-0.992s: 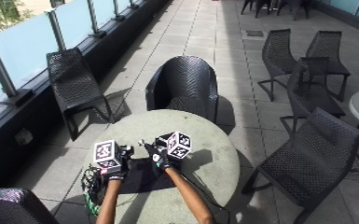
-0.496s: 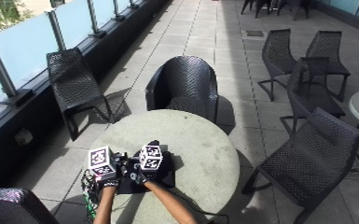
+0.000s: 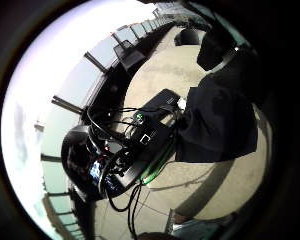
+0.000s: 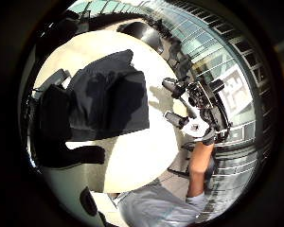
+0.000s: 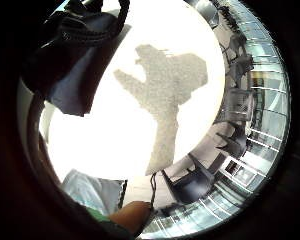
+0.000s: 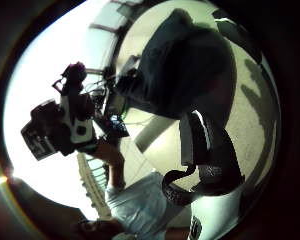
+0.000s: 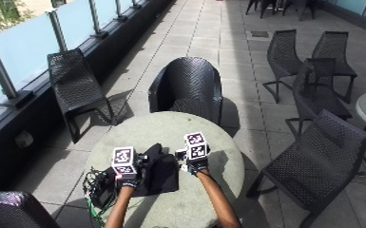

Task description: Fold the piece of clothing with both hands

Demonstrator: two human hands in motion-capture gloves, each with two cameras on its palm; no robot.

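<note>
Your left hand [image 7: 127,176] and right hand [image 7: 195,164] flank the dark garment [image 7: 158,172] lying between them on the table [image 7: 170,128], left nearer; finger positions cannot be told.

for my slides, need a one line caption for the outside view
Person at a round table on a terrace, left hand and right hand flanking a dark piece of clothing.

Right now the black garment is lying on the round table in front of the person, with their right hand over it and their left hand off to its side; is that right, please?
Not quite: the hands are swapped. In the outside view the left hand is over the black garment on the round table, while the right hand is off to its side.
</note>
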